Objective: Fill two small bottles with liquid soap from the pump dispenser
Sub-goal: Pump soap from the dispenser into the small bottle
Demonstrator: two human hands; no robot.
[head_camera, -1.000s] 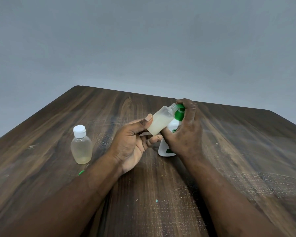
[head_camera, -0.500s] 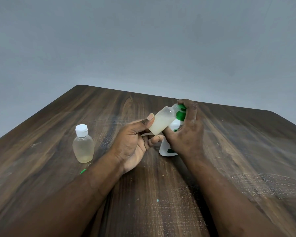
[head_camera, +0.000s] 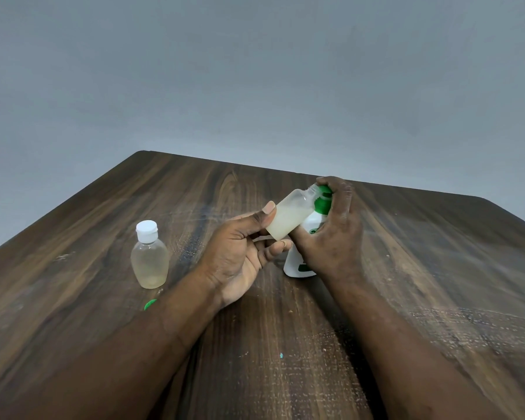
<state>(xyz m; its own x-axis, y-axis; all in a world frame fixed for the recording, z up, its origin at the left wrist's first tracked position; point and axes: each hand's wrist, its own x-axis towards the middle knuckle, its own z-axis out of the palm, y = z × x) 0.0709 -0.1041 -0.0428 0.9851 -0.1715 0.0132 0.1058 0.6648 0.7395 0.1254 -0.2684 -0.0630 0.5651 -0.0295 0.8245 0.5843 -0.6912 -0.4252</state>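
Observation:
My left hand (head_camera: pixel 240 253) holds a small uncapped bottle (head_camera: pixel 290 215), tilted, its mouth up against the green pump spout. Pale soap fills the bottle's lower part. My right hand (head_camera: pixel 334 234) wraps over the green pump head of the white dispenser (head_camera: pixel 294 263), which stands on the wooden table (head_camera: pixel 437 268). The hand hides most of the dispenser. A second small bottle (head_camera: pixel 149 259), closed with a white cap and holding yellowish liquid, stands upright to the left, apart from both hands.
A small green cap (head_camera: pixel 150 304) lies on the table just in front of the capped bottle, partly hidden by my left forearm. The table's far edge and left edge are close; a plain grey wall lies beyond.
The view has shifted slightly. The hands, the tilted bottle and the dispenser keep nearly the same pose; the tilted bottle's neck sits a little higher against the spout.

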